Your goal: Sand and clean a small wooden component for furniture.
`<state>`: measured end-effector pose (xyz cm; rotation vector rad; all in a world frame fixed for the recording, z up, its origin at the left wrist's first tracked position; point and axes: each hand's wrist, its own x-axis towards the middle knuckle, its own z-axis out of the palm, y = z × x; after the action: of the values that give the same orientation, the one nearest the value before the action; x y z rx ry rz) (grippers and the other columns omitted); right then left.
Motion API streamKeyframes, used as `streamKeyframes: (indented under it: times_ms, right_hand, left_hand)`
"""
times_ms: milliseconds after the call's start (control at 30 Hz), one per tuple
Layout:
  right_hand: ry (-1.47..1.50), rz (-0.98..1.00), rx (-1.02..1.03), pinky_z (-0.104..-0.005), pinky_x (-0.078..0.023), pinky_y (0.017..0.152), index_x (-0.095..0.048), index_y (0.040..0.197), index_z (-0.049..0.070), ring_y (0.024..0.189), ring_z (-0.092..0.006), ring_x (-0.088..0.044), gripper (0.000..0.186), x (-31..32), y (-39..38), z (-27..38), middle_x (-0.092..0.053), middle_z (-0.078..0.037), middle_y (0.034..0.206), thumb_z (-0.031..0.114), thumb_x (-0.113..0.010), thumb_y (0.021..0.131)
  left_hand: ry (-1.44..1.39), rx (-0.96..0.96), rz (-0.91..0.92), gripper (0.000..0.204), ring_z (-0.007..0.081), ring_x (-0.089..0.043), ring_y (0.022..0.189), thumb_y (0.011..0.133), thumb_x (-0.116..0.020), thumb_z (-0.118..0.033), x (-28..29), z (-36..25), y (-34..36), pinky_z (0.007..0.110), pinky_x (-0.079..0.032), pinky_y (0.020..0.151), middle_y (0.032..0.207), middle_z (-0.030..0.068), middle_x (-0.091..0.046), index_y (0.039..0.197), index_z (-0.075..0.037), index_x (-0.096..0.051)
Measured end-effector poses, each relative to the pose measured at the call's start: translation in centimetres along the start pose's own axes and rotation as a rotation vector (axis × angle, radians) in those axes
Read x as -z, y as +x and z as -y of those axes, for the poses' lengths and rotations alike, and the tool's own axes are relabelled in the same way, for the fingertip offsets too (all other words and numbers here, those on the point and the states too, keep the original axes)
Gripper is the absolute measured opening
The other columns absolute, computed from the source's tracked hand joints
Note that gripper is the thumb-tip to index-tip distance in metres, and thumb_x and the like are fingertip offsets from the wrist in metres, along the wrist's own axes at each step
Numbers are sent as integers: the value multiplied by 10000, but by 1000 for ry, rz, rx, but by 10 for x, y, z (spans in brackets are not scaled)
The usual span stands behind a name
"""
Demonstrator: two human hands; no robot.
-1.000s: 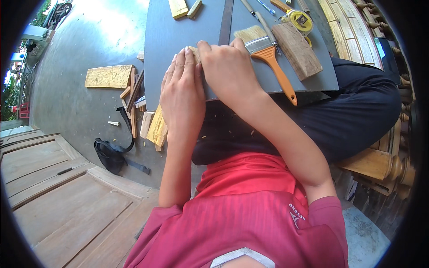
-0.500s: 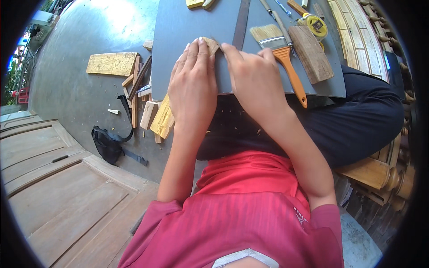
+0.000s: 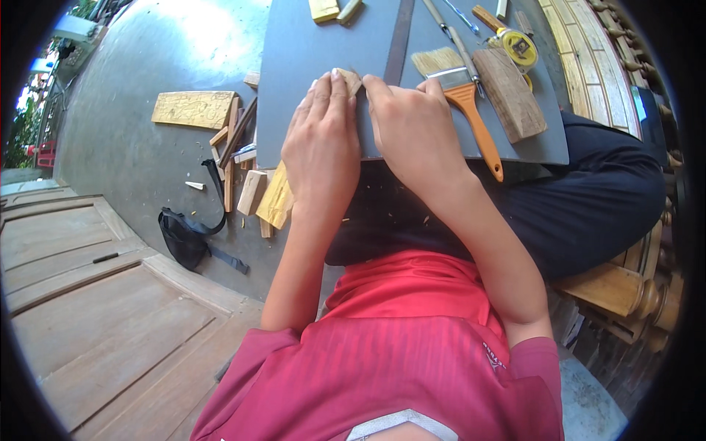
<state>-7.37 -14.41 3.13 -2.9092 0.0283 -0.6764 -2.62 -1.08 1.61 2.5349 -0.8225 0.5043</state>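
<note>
My left hand [image 3: 320, 143] lies with fingers together and stretched forward over a small piece of wood [image 3: 351, 83], holding it down on a grey board [image 3: 316, 44]. Only the wood's far right corner shows past the fingertips; my left thumb is hidden. Just right of it, my right hand [image 3: 415, 128] is closed, knuckles up, its index finger reaching to the wood's edge. A thin dark tip shows by the wood, but what the right hand grips is mostly hidden. A flat paintbrush [image 3: 478, 132] with an orange handle lies right beside my right hand.
A brown wooden block [image 3: 509, 95], a yellow tape measure [image 3: 519, 48], a dark flat strip [image 3: 401, 40] and slim tools [image 3: 462, 51] lie on the board. Left on the floor are a carved plank [image 3: 193, 109], wood offcuts [image 3: 251, 192] and a black bag [image 3: 184, 239].
The whole view has shifted a little, so the floor things sit slightly farther right. Both hands keep nearly the same pose at the piece of wood.
</note>
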Motion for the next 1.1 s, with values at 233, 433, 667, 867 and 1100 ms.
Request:
streamKeyframes:
  times_ms: [233, 433, 667, 867, 1100]
  right_hand:
    - [12, -65, 26, -394, -482, 892, -684, 1026, 72, 757, -240, -778, 89, -14, 4, -6, -769, -100, 758, 112, -645, 957]
    - [-34, -5, 46, -407, -485, 907, -692, 1034, 69, 777, -243, -781, 103, -10, 14, -14, -775, -101, 772, 115, -632, 964]
    - [83, -3, 11, -441, -494, 891, -707, 1115, 34, 797, -294, -771, 187, 1, -2, -10, -777, -134, 815, 87, -596, 975]
    - [56, 5, 30, -443, -486, 892, -697, 1259, -3, 815, -315, -755, 314, -18, 19, -18, -792, -132, 914, 76, -585, 977]
    - [51, 46, 8, -452, -490, 898, -701, 1220, 5, 829, -322, -761, 283, -1, 7, -10, -787, -155, 900, 68, -584, 971]
  left_hand:
    - [-10, -16, -42, 387, 362, -667, 1308, 1111, -553, -220, -4, 6, -2, 431, -534, 1087, 1417, 190, -695, 1413, -16, -684]
    - [-50, -50, -46, 377, 365, -670, 1299, 1109, -552, -208, -9, 4, 2, 433, -526, 1097, 1408, 187, -699, 1396, -3, -686]
    - [-88, -78, -75, 379, 388, -650, 1320, 1094, -557, -165, -11, 8, 1, 466, -492, 1137, 1383, 245, -694, 1379, 59, -668]
    - [-89, -85, -97, 383, 380, -650, 1321, 1091, -565, -168, -16, 7, 1, 462, -494, 1130, 1368, 243, -701, 1387, 53, -664]
    - [-106, -68, -98, 374, 368, -656, 1318, 1088, -575, -177, -11, 6, 1, 456, -493, 1133, 1373, 227, -704, 1376, 36, -682]
